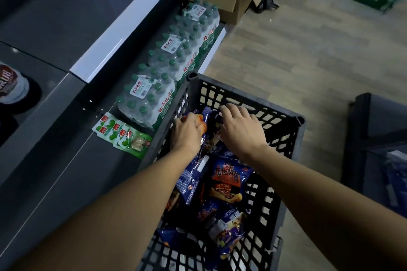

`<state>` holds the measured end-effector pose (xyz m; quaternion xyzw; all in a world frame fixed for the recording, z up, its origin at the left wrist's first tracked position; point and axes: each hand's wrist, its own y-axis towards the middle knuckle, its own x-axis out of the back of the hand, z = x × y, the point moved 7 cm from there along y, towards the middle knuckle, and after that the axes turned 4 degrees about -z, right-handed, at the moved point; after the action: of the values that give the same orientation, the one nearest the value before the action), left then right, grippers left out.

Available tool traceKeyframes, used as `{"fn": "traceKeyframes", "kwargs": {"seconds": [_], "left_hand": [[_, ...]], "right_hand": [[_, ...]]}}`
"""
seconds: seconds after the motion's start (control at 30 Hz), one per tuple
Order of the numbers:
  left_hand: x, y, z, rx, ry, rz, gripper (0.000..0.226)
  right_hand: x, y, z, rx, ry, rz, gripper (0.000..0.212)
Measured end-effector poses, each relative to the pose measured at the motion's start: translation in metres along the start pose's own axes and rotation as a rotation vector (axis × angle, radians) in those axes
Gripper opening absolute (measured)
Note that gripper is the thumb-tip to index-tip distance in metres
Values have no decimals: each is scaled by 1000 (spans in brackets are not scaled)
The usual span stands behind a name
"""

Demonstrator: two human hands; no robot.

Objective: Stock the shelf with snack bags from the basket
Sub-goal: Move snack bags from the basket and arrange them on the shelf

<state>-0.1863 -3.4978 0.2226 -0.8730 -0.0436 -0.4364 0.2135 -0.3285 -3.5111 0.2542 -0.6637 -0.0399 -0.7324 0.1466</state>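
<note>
Here, in the head view, both of your hands reach down into the black slatted basket point(284, 138), which stands on the floor against the shelf point(55, 160). Your left hand point(187, 132) is at the basket's far left corner, fingers curled round the top of a blue snack bag point(211, 121); whether the grip has closed fully cannot be told, since the fingertips are hidden behind the hand. Your right hand point(240, 127) lies just beside it toward the far wall, fingers spread and gently bent, resting on or just above the same bag. More snack bags point(226, 182) lie heaped loosely from the basket's middle to its near edge, one with an orange panel facing up. On the shelf's front edge, close to the basket's left wall, lie a few green sachets point(121, 134); shrink-wrapped packs of water bottles point(167, 68) fill the lower tier beyond.

The bags look light, air-puffed and glossy, so they are probably slippery, noisy and easily crushed. Take each one by its flat sealed edge or cradle it across both broad faces; squeezing the middle would likely break the contents.
</note>
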Motion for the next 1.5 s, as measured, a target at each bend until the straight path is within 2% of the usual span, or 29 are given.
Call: {"fn": "traceKeyframes", "kwargs": {"seconds": [0.13, 0.2, 0.23, 0.33, 0.5, 0.63, 0.7, 0.77, 0.87, 0.93, 1.0, 1.07, 1.13, 1.33, 1.5], "left_hand": [[-8, -8, 5, 22, 2, 4, 60], [-11, -11, 7, 15, 75, 32, 88], [-12, -13, 8, 0, 151, 64, 94], [-17, -22, 8, -102, 322, 180, 91], [-30, -56, 12, -158, 170, 423, 93], [-33, -77, 22, -81, -14, 587, 125], [-34, -81, 23, -32, -94, 599, 133], [-29, -77, 22, -56, -11, 457, 121], [-14, -71, 16, -102, 99, 248, 82], [-13, -74, 15, -59, 7, 218, 67], [-17, -83, 10, 12, -200, 253, 60], [-24, -92, 2, 20, -343, 281, 60], [-23, -92, -5, -50, -299, 228, 63], [21, -70, -12, -265, 257, 97, 65], [44, -61, -11, -340, 427, 59, 68]], "right_hand": [[6, -5, -8, 3, 1, -15, 60], [11, -10, -11, 31, 3, -48, 62], [14, -12, -13, 43, 6, -65, 65], [26, -16, -15, 70, 8, -110, 76], [49, -27, -20, 77, 26, -190, 82], [51, -45, -31, 45, 26, -194, 78], [50, -53, -37, 18, 27, -182, 78], [49, -61, -42, -2, 19, -168, 79], [48, -71, -45, -8, 20, -162, 76], [49, -78, -48, -13, 29, -172, 73], [49, -83, -50, -14, 27, -175, 72], [47, -88, -53, -15, 26, -173, 71], [46, -91, -57, -20, 20, -178, 71], [50, -88, -67, -19, -39, -173, 67], [49, -81, -61, 5, -49, -155, 67]]}}
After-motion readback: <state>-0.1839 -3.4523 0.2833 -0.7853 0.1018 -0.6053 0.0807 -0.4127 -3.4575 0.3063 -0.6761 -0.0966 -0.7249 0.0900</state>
